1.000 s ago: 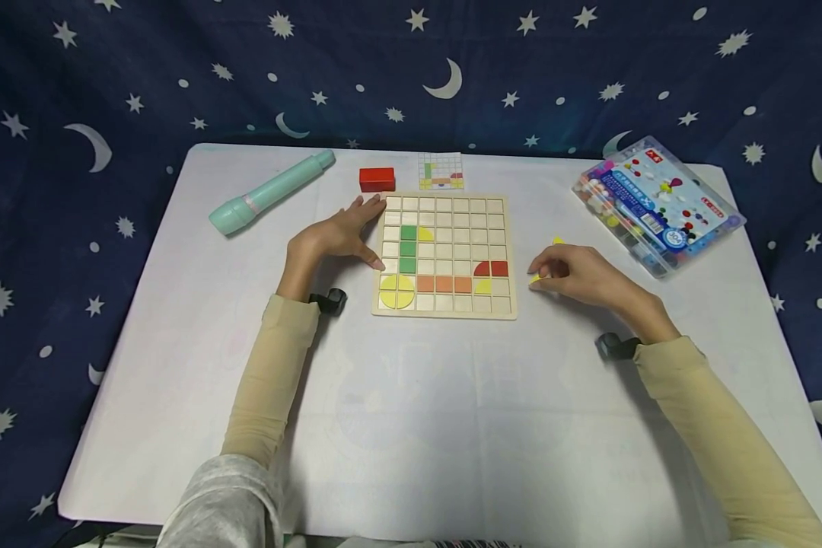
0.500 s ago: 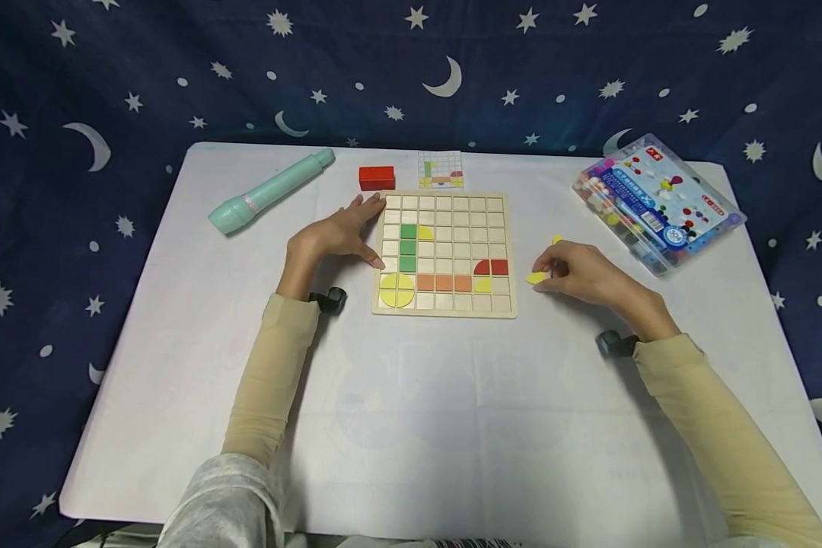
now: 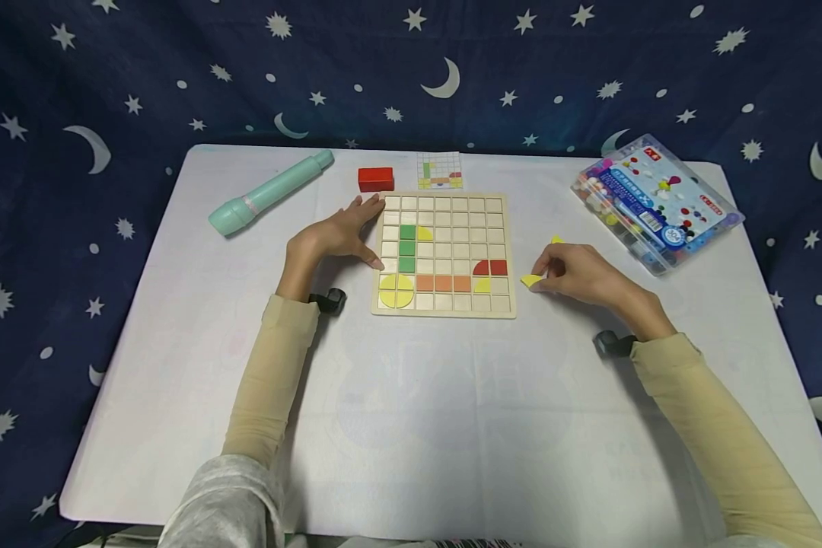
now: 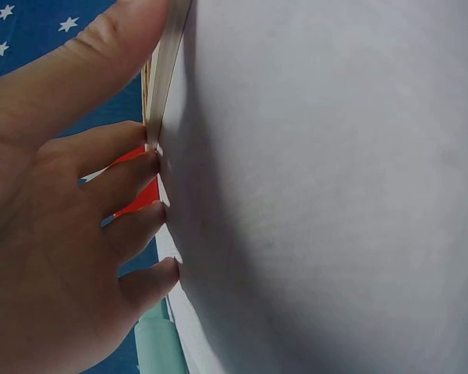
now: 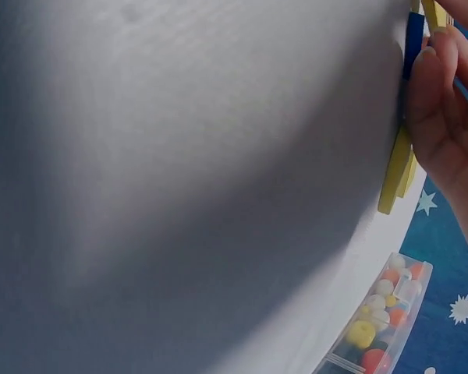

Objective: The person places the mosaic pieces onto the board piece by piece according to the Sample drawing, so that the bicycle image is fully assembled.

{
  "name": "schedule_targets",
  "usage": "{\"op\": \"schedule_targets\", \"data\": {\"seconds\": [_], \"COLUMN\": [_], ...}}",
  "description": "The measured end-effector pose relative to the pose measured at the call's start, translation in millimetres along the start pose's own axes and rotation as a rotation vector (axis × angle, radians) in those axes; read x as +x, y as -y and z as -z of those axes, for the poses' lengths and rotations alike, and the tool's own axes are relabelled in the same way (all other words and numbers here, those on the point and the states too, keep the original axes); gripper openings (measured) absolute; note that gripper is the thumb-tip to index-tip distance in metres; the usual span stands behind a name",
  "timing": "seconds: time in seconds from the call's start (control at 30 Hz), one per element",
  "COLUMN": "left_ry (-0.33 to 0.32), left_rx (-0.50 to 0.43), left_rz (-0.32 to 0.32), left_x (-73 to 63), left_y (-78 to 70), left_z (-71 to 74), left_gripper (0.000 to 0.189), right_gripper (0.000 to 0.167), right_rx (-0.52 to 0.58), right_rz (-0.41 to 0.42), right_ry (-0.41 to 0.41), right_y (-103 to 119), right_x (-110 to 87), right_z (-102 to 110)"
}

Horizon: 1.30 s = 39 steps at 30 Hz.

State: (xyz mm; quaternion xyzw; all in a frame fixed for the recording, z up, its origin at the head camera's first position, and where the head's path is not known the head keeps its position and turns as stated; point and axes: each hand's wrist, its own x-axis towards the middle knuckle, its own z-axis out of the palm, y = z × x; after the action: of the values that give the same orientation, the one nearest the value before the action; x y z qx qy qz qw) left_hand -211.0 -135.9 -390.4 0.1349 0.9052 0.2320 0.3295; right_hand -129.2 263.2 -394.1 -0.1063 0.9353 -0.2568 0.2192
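Note:
A wooden grid board (image 3: pixel 452 313) lies mid-table, with green, yellow, orange and red tiles set in some of its squares. My left hand (image 3: pixel 339 232) rests along the board's left edge, thumb and fingers spread; the left wrist view shows the fingertips (image 4: pixel 160 214) by that edge. To the right of the board, my right hand (image 3: pixel 578 272) pinches a yellow tile (image 3: pixel 530 281) with a curved side between thumb and fingers. Another yellow piece (image 3: pixel 557 239) shows just behind that hand. In the right wrist view a blue piece (image 5: pixel 413 47) and yellow pieces (image 5: pixel 394 175) lie beside the thumb.
Behind the board are a red block (image 3: pixel 376 180) and a small printed card (image 3: pixel 440 170) with a coloured grid. A mint-green tube-shaped object (image 3: pixel 270 194) lies at back left. A clear plastic case (image 3: pixel 657 204) of colourful beads sits at back right.
The yellow tile in my right fingers has come further into sight and shifted slightly left, toward the board. My left hand stays in place on the board's edge.

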Motion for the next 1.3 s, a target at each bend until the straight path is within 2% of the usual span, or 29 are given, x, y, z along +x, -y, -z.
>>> {"op": "schedule_targets", "data": {"seconds": [0.3,0.6,0.87,1.1,1.3], "left_ry": [0.0,0.001,0.001,-0.002,-0.005], "left_rx": [0.007,-0.011,-0.014,-0.013,0.001], "left_rz": [-0.005,0.015,0.018,0.018,0.003], "left_x": [-1.0,-1.1,-1.3,-1.7,-1.6], "left_y": [-0.2,-1.2,-1.9,-1.4,-0.5], "left_z": [-0.6,-1.4,-0.9,-0.9,-0.8], "left_gripper": [0.12,0.12,0.12,0.121,0.121], "right_gripper": [0.014,0.024,0.02,0.024,0.023], "right_rx": [0.08,0.154,0.224,0.26,0.264], "right_rz": [-0.024,-0.004,0.004,-0.028,-0.004], "right_ry": [0.036,0.051,0.022,0.04,0.02], "right_y": [2.4,1.7,4.3,8.0,13.0], "right_x": [-0.3,-3.0,-2.6,1.7,4.2], "right_z": [0.0,0.7,1.7,-2.7,-7.0]}}
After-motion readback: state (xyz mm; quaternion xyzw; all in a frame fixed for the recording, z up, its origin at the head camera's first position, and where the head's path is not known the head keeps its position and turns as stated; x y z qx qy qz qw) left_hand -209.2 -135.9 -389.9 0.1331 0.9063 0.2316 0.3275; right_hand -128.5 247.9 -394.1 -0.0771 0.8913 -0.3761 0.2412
